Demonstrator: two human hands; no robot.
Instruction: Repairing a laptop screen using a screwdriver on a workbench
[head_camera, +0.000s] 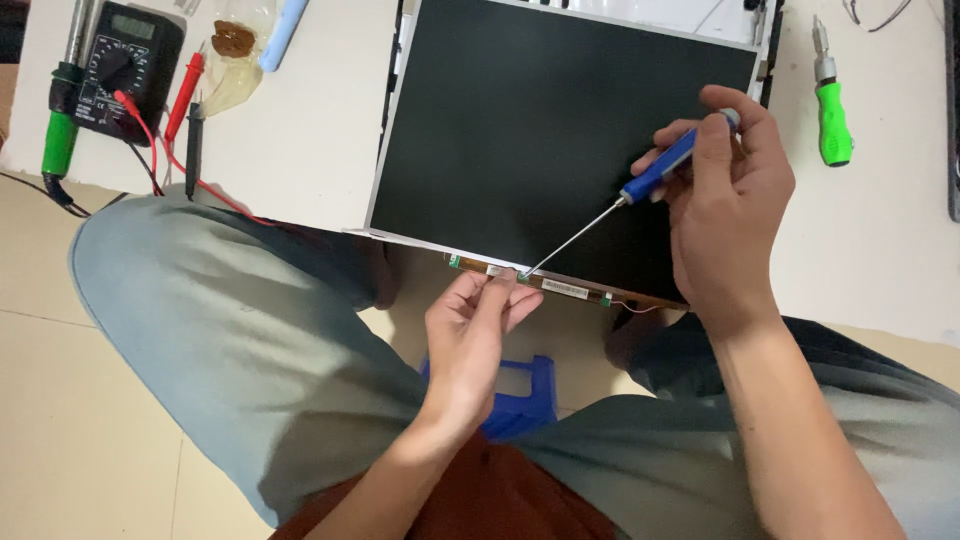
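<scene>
A dark flat display panel (540, 130) lies on a white table, its near edge overhanging toward me. Along that edge runs a narrow brown circuit strip (570, 289). My right hand (730, 200) grips a blue-handled screwdriver (660, 170), whose thin shaft slants down to a tip on the strip. My left hand (470, 330) pinches the strip's edge right beside the tip, fingers closed on it.
A black multimeter (125, 60) with red and black probes (185, 100) sits at the far left. A green-handled tool (58, 140) lies beside it, another green screwdriver (832, 120) at the right. A blue plastic stool (520, 390) shows between my knees.
</scene>
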